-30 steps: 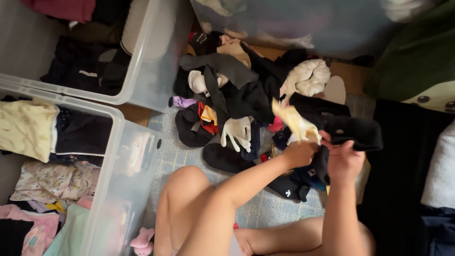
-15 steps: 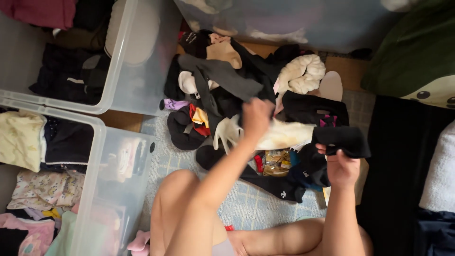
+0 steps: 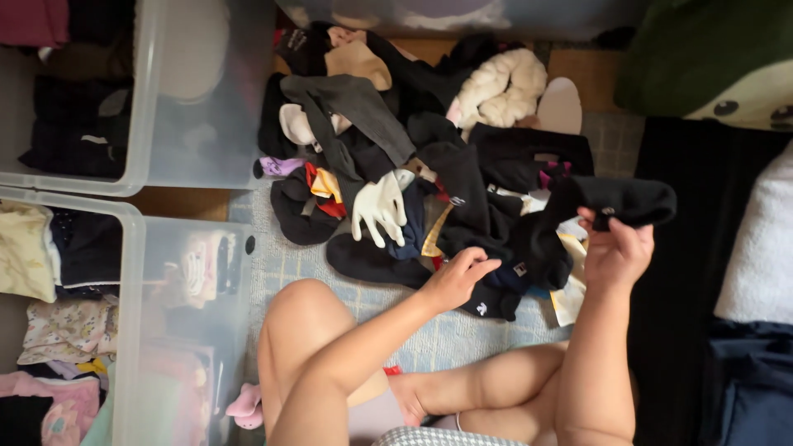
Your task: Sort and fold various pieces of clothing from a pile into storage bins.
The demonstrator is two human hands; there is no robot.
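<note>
Over the blue mat (image 3: 462,339), the right hand (image 3: 615,252) is gripping a folded black sock (image 3: 624,201), fingers clamped on its lower edge, holding it up just right of the heap. Nearer the knee, the left hand (image 3: 457,278) is reaching with fingers loosely apart, holding nothing, its tips touching dark socks at the edge of the sock pile (image 3: 413,157). A white glove (image 3: 380,206) is lying just beyond it, and clear storage bins (image 3: 136,239) are sitting to the left.

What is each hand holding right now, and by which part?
The right hand grips a black sock by its lower edge. The left hand holds nothing, open over the pile.
</note>
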